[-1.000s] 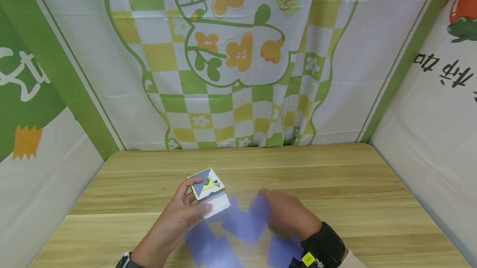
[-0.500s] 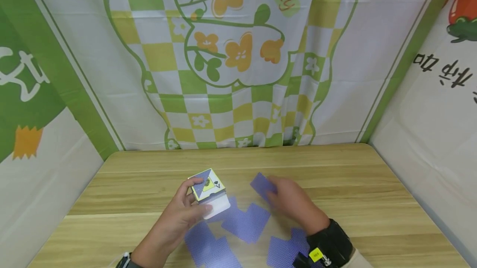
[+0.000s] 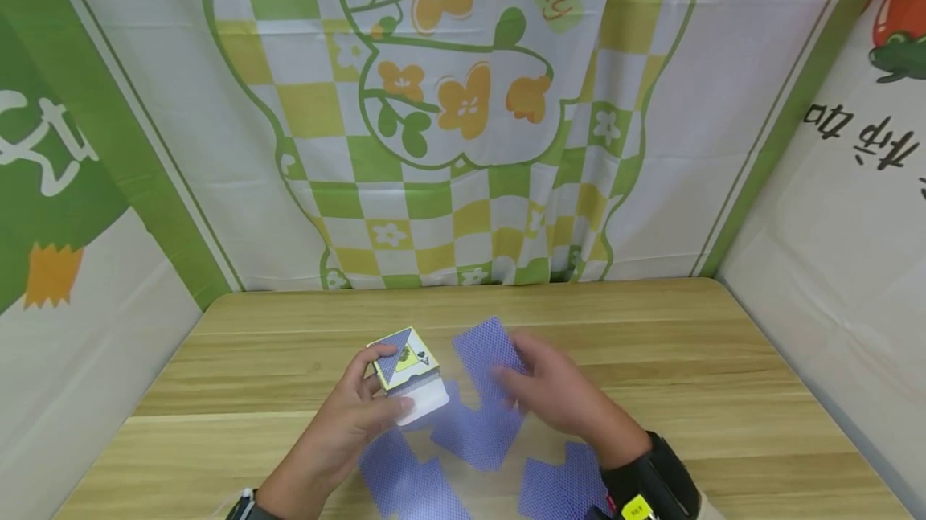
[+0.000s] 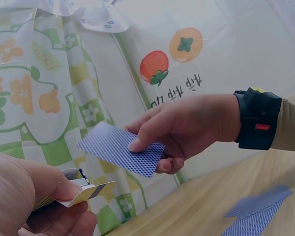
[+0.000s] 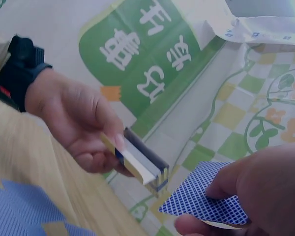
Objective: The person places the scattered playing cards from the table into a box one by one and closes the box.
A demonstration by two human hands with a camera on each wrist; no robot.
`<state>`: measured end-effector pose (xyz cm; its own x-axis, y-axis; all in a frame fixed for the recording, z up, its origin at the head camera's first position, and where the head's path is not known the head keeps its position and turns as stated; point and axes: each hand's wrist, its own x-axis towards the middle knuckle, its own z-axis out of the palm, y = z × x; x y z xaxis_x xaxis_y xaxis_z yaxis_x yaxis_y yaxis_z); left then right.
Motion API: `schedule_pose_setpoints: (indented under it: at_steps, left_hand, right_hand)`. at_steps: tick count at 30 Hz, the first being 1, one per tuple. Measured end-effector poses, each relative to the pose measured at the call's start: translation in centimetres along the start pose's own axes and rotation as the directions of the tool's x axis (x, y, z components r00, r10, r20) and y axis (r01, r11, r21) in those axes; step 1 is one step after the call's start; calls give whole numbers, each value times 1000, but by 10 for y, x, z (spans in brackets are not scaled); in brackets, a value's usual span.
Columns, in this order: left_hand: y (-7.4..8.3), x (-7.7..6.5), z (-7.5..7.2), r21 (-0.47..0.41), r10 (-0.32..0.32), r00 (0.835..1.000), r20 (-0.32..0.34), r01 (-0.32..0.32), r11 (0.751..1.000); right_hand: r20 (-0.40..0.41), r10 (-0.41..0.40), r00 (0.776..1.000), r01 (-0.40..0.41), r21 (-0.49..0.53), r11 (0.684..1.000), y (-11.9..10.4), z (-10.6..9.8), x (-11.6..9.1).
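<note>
My left hand grips a playing-card box above the table, its white flap folded open toward me under the thumb. White card edges show inside the box in the right wrist view. To the right, my right hand pinches a blue-patterned playing card between thumb and fingers, back side up, apart from the box. In the left wrist view this card is held level with the box mouth, a short gap away. Several more cards lie back up below the hands.
Loose cards overlap on the wooden table at the near left, with others at the near right beneath the right wrist. A patterned curtain hangs behind the table's far edge, and printed cloth walls stand on both sides.
My right hand has lifted a card from the table, raised it, and turned it flat toward the box. The left hand and box have stayed almost still.
</note>
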<state>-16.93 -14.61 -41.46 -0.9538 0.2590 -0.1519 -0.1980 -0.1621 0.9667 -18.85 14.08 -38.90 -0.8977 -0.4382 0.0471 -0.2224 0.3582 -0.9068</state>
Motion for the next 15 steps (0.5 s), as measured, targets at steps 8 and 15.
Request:
schedule_pose_setpoints:
  at_steps: [8, 15]
  left_hand:
    - [1, -1, 2, -1, 6, 1000, -15, -6, 1000]
    - [0, -1, 2, -1, 17, 1000, -23, -17, 1000]
  right_hand:
    - [179, -52, 983, 20, 175, 984, -7, 10, -4]
    - [326, -30, 945, -76, 307, 949, -3, 23, -4]
